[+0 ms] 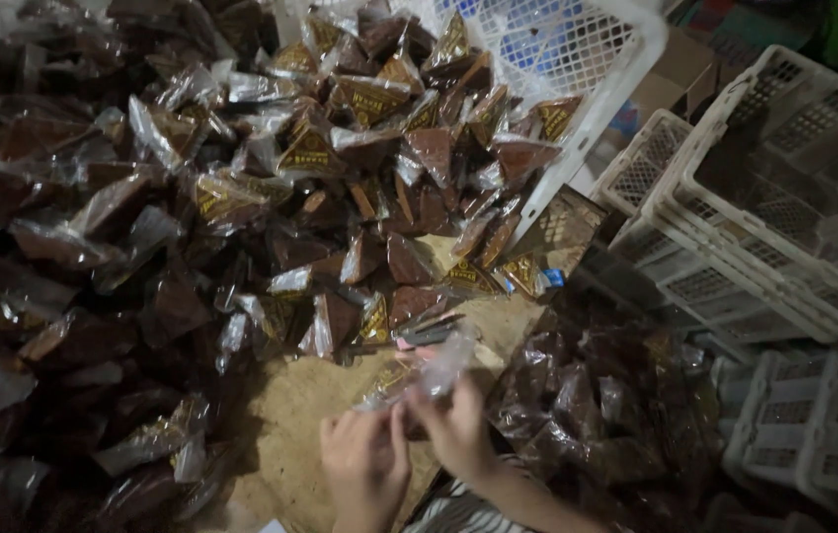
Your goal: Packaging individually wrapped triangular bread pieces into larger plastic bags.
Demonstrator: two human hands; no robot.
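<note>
Both hands sit close together, low in view: left hand and right hand, fingers pinched in a closed grip.

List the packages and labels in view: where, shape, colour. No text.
Clear wrapper: held by left hand and right hand, crinkled, yellow print.
Wrapped wedges: heaped across the left and centre, triangular, dark brown, yellow-black labels.
Filled bag: right of the hands, clear, brown pieces inside.
Crates: right, white lattice.

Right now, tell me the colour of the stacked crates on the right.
White plastic lattice crates, clearest in the head view.
</note>
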